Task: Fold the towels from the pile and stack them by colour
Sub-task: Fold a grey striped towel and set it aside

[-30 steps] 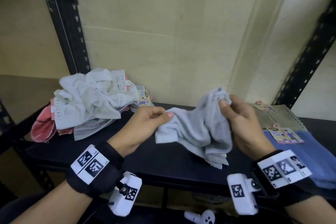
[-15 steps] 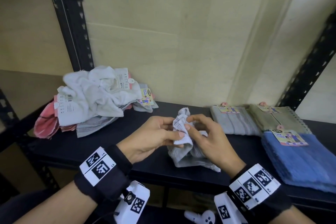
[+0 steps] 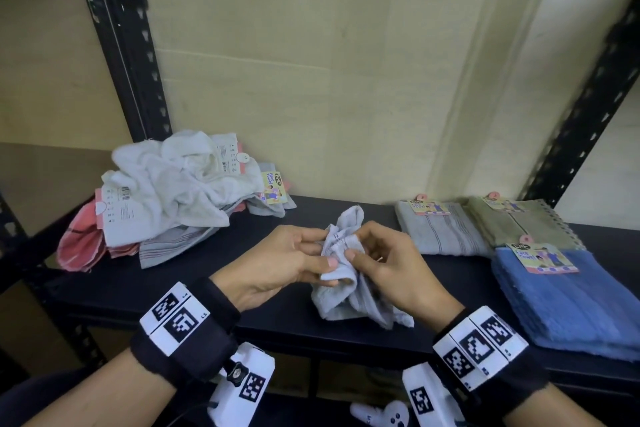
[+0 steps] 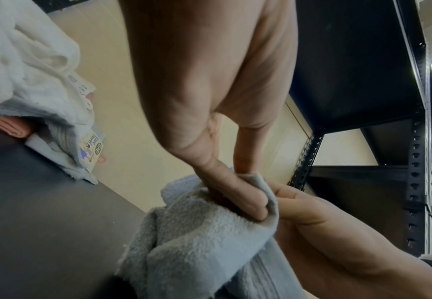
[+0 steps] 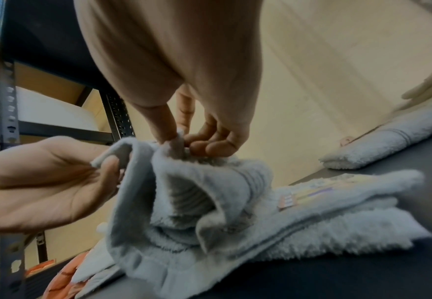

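A crumpled light grey towel lies bunched at the middle of the black shelf, its upper edge lifted. My left hand pinches that edge between thumb and fingers. My right hand pinches the same edge just to the right, thumb and forefinger closed on the hem. The towel hangs down from both pinches onto the shelf. The unfolded pile of white, grey and pink towels sits at the left. Folded grey, green and blue towels lie at the right.
Black perforated uprights stand at the left and at the right, with a pale board wall behind. Paper labels lie on the folded towels. A white controller lies below the shelf's front edge.
The towel came down from a spread, lifted hold onto the shelf. My hands drew together, then shifted their pinches along its bunched upper edge.
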